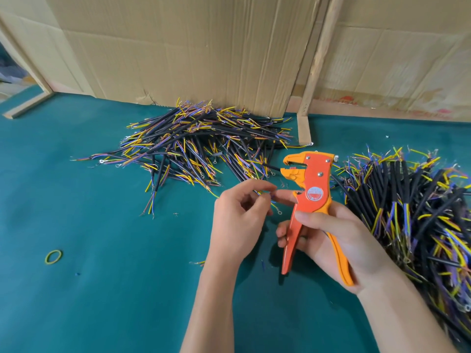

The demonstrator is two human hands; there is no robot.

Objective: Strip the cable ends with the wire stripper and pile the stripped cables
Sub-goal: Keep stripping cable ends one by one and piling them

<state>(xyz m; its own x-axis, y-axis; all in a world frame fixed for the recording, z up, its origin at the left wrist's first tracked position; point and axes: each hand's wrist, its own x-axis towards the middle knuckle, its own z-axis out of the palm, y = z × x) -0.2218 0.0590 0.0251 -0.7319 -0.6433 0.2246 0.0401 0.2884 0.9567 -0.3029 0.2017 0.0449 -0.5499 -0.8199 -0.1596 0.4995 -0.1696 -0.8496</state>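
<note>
Wire stripper (309, 200), orange with yellow trim, is upright near the desk's (102, 276) middle, head pointing toward the back edge, jaws facing left and parted. Right hand (339, 240) grips both handles, thumb across the front, fingers curled behind the red handle. Left hand (239, 220) sits just left of the tool, thumb and forefinger pinching a thin wire end (270, 196) with bits of blue and yellow showing; a ring terminal (279, 212) hangs just below it. Cannot tell whether that end is already stripped.

Cable pile (204, 143) lies behind the hands, toward the back edge, against the cardboard sheets (191, 47): black jackets, yellow, blue and brown cores splayed out, some with ring terminals. Second, denser cable heap (420, 212) fills the desk's right edge, just beside the right hand. Yellow-green rubber band (53, 256) lies alone near the left edge. Small offcuts (262, 264) scattered on the green surface between the forearms.
</note>
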